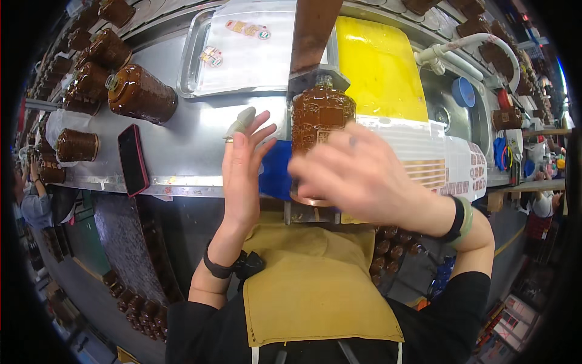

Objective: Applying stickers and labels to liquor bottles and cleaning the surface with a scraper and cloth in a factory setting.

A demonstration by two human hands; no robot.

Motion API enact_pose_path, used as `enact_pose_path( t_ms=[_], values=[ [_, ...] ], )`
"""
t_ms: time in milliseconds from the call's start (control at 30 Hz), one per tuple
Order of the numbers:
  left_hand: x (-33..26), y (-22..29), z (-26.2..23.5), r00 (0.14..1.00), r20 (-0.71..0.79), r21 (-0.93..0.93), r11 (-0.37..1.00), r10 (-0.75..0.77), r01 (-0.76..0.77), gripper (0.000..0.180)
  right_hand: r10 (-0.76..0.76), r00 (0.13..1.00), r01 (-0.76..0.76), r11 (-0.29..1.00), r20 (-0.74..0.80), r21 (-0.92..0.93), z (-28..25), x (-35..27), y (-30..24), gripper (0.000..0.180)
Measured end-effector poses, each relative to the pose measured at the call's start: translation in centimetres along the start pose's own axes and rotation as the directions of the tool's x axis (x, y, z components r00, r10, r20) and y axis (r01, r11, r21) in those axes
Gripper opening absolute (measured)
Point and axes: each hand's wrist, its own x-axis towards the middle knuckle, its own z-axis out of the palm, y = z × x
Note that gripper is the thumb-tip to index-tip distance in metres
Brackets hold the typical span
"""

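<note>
The round brown glazed bottle (pixel 321 115) looks shiny and bumpy, like glass or pottery. The long grey metal table (pixel 182 151) is smooth and a bit shiny. The flat silver metal tray (pixel 242 54) gleams. The mustard-yellow cloth apron (pixel 309 291) looks soft and dull.

Your steel tabletop (pixel 182 151) carries a red-cased phone (pixel 133 159) lying flat near its front edge. Just behind it lies a ribbed brown glazed jar (pixel 140 94) on its side, with more brown jars (pixel 91 67) crowded along the far left edge and one short brown jar (pixel 77 145) left of the phone. You've got a shallow steel tray (pixel 242 51) with small stickers behind, and a yellow sheet (pixel 379 67) beside it on the right. Further right, a sink basin (pixel 451 109) with a white hose (pixel 479 45) and a blue bowl (pixel 464 91). Another row of brown jars (pixel 485 27) runs along the far right.
</note>
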Motion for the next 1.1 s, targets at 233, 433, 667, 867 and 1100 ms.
enact_pose_path(
  t_ms=[233, 433, 667, 867, 1100],
  values=[
    [-1.7, -0.2, -0.4, 0.998, 0.052, 0.062, 0.998, 0.023, -0.026, 0.065, -0.185, 0.969, 0.081, 0.867, -0.166, -0.492, -1.4, 2.0, 4.3, 0.019],
    [-2.2, -1.2, -0.5, 0.995, 0.102, 0.144, 0.989, 0.016, -0.031, 0.061, -0.109, 0.991, 0.112, 0.993, -0.073, 0.026, -0.4, -2.7, -1.4, 0.022],
    [-3.1, -1.5, -0.3, 0.966, 0.206, 0.170, 0.966, 0.158, -0.194, 0.054, -0.129, 0.927, -0.049, 0.889, -0.351, -0.456, -2.0, 0.0, 6.7, 0.020],
    [-4.4, -2.1, -1.0, 0.952, 0.227, 0.322, 0.907, 0.204, -0.271, 0.073, 0.044, 0.969, -0.043, 0.999, -0.243, 0.010, 0.4, -6.2, -0.6, 0.023],
    [-5.0, -2.3, 0.6, 0.583, 0.536, 0.534, 0.290, 0.611, -0.794, 0.060, 0.795, 0.458, -0.675, 0.602, -0.398, 0.427, -0.5, -8.0, -3.5, 0.018]
  ],
)
